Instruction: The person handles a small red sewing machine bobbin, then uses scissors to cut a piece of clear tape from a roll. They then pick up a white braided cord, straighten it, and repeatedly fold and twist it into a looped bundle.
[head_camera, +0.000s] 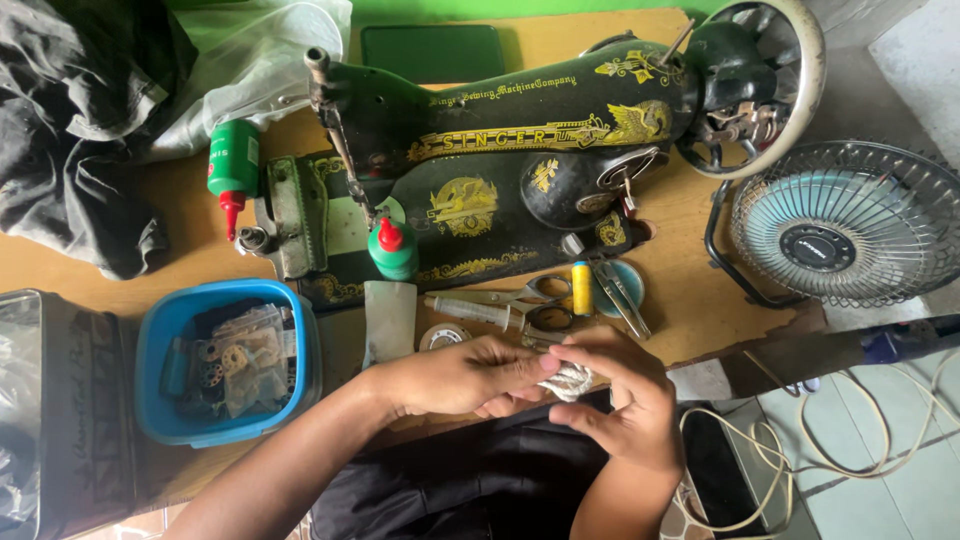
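Observation:
My left hand (460, 378) and my right hand (618, 395) meet at the table's near edge, both pinching a small crumpled white cloth (570, 381) between the fingertips. Just beyond them lie scissors (530, 305), a syringe (468, 311), a yellow thread spool (582, 288) and a small tape roll (443, 336). A black sewing machine with gold decoration (520, 165) lies tipped on its side across the wooden table (690, 300).
A blue tub of bobbins and small parts (225, 360) sits at the left. Two green oil bottles with red tips (233, 170) (392, 248) lie near the machine. Dark cloth (85, 120) is piled far left, a small fan (845, 225) stands right, cables (850, 440) trail below.

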